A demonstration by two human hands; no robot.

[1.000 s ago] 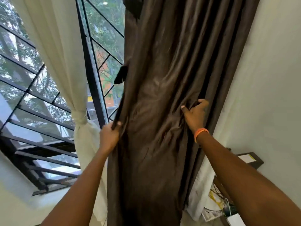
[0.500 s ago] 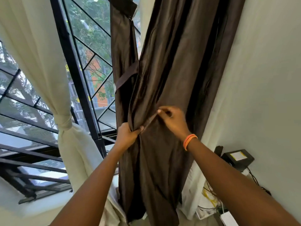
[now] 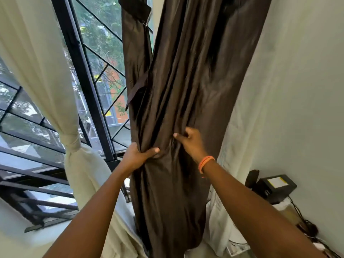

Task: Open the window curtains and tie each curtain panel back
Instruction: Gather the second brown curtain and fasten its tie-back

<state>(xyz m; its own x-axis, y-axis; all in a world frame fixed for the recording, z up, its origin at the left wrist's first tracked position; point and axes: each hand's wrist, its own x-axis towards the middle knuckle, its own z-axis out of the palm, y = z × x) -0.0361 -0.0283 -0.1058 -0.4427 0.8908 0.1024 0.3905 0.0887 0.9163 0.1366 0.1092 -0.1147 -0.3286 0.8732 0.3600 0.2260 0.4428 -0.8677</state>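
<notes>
Two curtain panels hang at the window: one brown curtain [image 3: 195, 81], gathered into folds, and one cream curtain [image 3: 46, 75], knotted at its middle. One loose brown tie strip [image 3: 136, 90] hangs at the brown panel's left edge. Two bare hands are on the brown fabric, the left hand [image 3: 137, 155] and the right hand [image 3: 189, 142]. One orange wristband [image 3: 205, 163] circles the right wrist. One black box [image 3: 275, 187] sits by the wall.
</notes>
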